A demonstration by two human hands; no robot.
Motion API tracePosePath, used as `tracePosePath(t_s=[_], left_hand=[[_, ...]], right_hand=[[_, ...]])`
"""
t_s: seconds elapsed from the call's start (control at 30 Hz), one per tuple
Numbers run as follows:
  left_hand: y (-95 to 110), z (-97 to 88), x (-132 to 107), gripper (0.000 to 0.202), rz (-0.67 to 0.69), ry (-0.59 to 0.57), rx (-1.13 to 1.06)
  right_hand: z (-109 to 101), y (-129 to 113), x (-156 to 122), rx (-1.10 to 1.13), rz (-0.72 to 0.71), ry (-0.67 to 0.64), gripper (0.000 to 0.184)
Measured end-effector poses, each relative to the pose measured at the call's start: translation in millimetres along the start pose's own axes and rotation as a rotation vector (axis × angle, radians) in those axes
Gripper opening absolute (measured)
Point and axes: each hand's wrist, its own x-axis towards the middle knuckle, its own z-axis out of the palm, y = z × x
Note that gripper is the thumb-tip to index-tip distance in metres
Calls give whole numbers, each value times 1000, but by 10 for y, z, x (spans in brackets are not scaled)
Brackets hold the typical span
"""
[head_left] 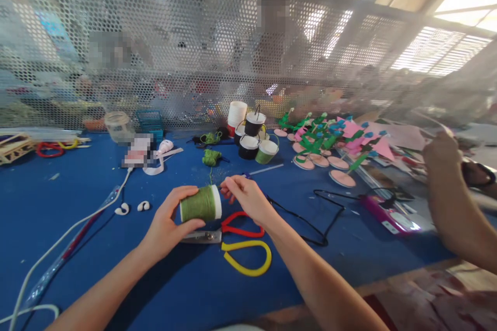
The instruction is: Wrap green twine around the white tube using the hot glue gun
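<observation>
Green cup (198, 204), left hand (166, 221) curled around, right hand (249, 195) pinched.

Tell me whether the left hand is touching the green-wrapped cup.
Touching. The head view shows the left hand gripping the green-wrapped cup, fingers over its upper side and thumb against its lower side.

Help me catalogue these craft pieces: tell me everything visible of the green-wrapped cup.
The green-wrapped cup is a short cylinder wound closely with green yarn, a smooth white band bare at one end. The left hand holds it sideways, fingers over the top, thumb below, white end towards the right hand. A green strand runs between it and a small yarn ball behind. Whether the right fingertips touch it is unclear; its inside is hidden.
</observation>
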Motion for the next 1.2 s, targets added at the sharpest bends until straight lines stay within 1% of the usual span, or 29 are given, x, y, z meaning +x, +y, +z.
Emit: tracePosePath(t_s=[0.07,0.1,0.17,0.23,0.3,0.33,0.43,0.47,0.5,0.57,0.63,0.67,0.7,0.77,0.8,0.87,0.93,1.03,1.13,1.2], left_hand=[[12,7,13,44,-120,37,-109],[17,11,17,46,-158,42,-156],[31,11,24,49,-185,44,-199],[56,-12,46,56,-187,49,-194],[98,-58,94,64,-231,41,-203],[124,-86,129,65,-275,27,-225],[198,-148,255,61,-446,-86,-345],[211,-153,294,59,-480,-88,-377],[215,-149,326,57,-490,-68,-393],[190,-118,360,52,-464,-12,-389],[133,-70,350,51,-384,48,-346],[99,-45,332,51,-361,45,-327],[68,-22,312,51,-348,27,-315],[26,9,277,50,-338,5,-302],[21,15,270,50,-336,-5,-294],[44,1,278,48,-331,-13,-251],[100,-55,297,47,-331,-17,-176],[187,-234,280,46,-378,-67,-98],[229,-478,186,45,-483,-159,-74],[241,-606,132,44,-570,-179,-52]], right_hand=[[16,-68,-55,-3,-70,-134,39],[29,-100,-84,-5,-91,-203,39],[59,-146,-133,-15,-105,-282,34],[85,-166,-151,-26,-108,-282,28],[100,-167,-139,-37,-119,-257,25],[105,-165,-125,-40,-130,-244,23],[121,-164,-81,-58,-170,-221,20],[128,-167,-70,-72,-183,-223,19],[135,-170,-60,-86,-191,-234,18],[143,-176,-39,-87,-173,-276,17],[135,-176,-9,-39,-124,-280,21],[125,-172,12,-16,-106,-237,23],[110,-167,36,-8,-101,-168,26],[80,-153,93,-47,-122,-30,27],[68,-146,123,-78,-133,1,27],[58,-139,178,-121,-138,-23,29],[65,-144,218,-143,-134,-88,32],[83,-164,237,-183,-140,-151,36],[83,-171,225,-223,-129,-194,36],[78,-165,217,-251,-117,-216,36]])
